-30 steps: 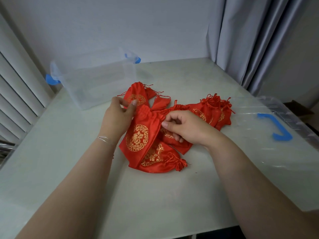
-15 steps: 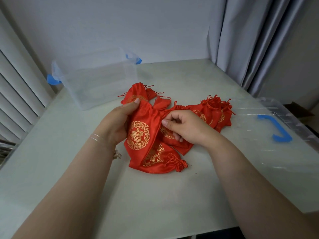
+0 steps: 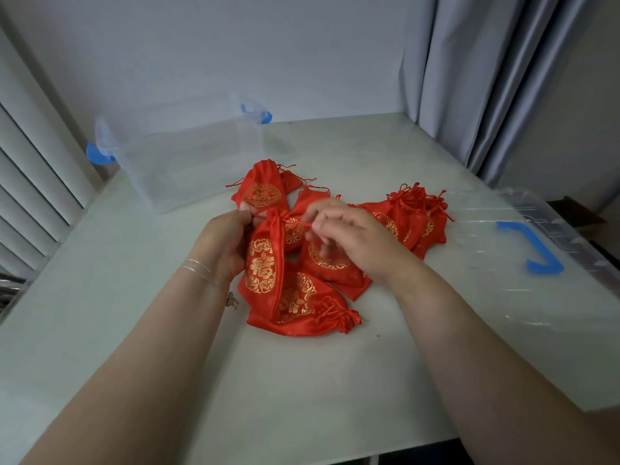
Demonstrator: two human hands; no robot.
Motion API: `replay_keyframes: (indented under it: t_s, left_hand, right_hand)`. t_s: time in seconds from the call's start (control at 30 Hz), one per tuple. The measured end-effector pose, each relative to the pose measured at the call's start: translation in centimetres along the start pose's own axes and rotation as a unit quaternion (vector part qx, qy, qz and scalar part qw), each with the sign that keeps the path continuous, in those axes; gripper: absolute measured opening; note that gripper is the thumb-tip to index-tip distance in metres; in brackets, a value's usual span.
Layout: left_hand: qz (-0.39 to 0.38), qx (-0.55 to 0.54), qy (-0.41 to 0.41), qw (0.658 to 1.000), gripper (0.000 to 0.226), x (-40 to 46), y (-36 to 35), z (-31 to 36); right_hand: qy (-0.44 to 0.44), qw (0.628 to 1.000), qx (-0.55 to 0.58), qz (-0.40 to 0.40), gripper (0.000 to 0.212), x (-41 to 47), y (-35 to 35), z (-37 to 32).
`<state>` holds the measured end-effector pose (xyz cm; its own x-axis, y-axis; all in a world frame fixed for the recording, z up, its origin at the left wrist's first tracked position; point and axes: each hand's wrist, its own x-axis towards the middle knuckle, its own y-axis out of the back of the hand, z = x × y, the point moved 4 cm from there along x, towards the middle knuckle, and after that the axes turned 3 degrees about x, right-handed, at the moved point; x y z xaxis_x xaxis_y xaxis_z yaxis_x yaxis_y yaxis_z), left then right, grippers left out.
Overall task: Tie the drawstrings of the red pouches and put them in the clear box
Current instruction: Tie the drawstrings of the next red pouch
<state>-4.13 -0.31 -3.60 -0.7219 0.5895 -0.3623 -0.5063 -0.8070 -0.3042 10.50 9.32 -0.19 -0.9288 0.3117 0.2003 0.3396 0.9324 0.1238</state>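
Several red pouches with gold embroidery lie in a heap at the middle of the pale table [image 3: 100, 330]. My left hand [image 3: 221, 243] grips the gathered neck of one red pouch [image 3: 263, 263] that hangs down from it. My right hand [image 3: 349, 239] pinches that pouch's thin red drawstring [image 3: 303, 224], pulled out to the right. A tied pouch [image 3: 302, 317] lies nearest me, and other tied ones [image 3: 406, 216] sit at the right. An untied pouch [image 3: 263, 193] lies behind my hands. The clear box [image 3: 188, 156] with blue latches stands at the back left, with nothing visible inside.
The clear lid [image 3: 523, 263] with a blue handle [image 3: 533, 246] lies flat on the table at the right. Grey curtains [image 3: 486, 78] hang at the back right, and white slatted blinds [image 3: 30, 182] run along the left. A wall stands behind the box.
The pouch's mouth has been drawn shut into a gathered neck. My left hand shifted from the pouch's side to its neck, and my right hand moved right, pulling the drawstring out.
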Motion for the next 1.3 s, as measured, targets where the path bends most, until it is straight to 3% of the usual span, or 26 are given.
replay_keyframes:
  t_s: [0.1,0.2,0.33,0.47,0.53,0.63,0.8,0.93,1.1,1.2,1.3]
  left_hand:
    - [-0.027,0.048,0.05,0.997,0.019,-0.2,-0.2,-0.6]
    - [-0.014,0.079,0.055,0.995,0.017,-0.7,-0.3,-0.7]
    - [0.032,0.032,-0.085,0.995,0.025,-0.3,-0.1,0.2]
    - [-0.075,-0.066,-0.207,0.973,0.024,-1.5,-1.3,1.5]
    - [-0.132,0.003,-0.265,0.955,0.022,-2.2,-1.7,2.3]
    - [-0.136,0.226,-0.326,0.908,0.019,-2.8,-2.2,2.3]
    - [-0.119,0.338,-0.283,0.89,0.01,-3.2,-3.1,1.2]
    - [-0.159,0.403,-0.276,0.858,0.017,-3.8,-3.6,0.9]
    - [-0.238,0.448,-0.267,0.82,0.021,-4.7,-4.4,0.4]
    - [-0.282,0.448,-0.24,0.814,0.026,-5.1,-4.4,0.3]
    - [-0.308,0.415,-0.203,0.831,0.011,-5.0,-4.4,0.0]
  right_hand:
    - [0.12,0.991,-0.039,0.051,0.024,-0.2,-1.1,-0.8]
    - [0.159,0.976,-0.142,0.041,0.022,-0.6,-1.9,-1.1]
    - [0.148,0.955,-0.251,0.046,0.019,-0.8,-1.8,-1.5]
    - [0.112,0.968,-0.21,0.083,0.023,-0.3,-0.7,-0.7]
    - [0.078,0.983,-0.133,0.098,0.023,0.1,-0.3,0.1]
    - [0.038,0.995,-0.029,0.088,0.023,0.3,0.2,0.5]
    - [0.129,0.96,-0.217,0.118,0.016,0.2,0.7,0.5]
    - [0.194,0.941,-0.237,0.143,0.016,0.1,0.4,-0.3]
    - [0.102,0.964,-0.192,0.155,0.018,0.1,0.2,0.4]
    - [0.077,0.967,-0.163,0.179,0.018,0.0,0.3,0.5]
    - [0.082,0.962,-0.172,0.195,0.017,0.0,0.2,0.7]
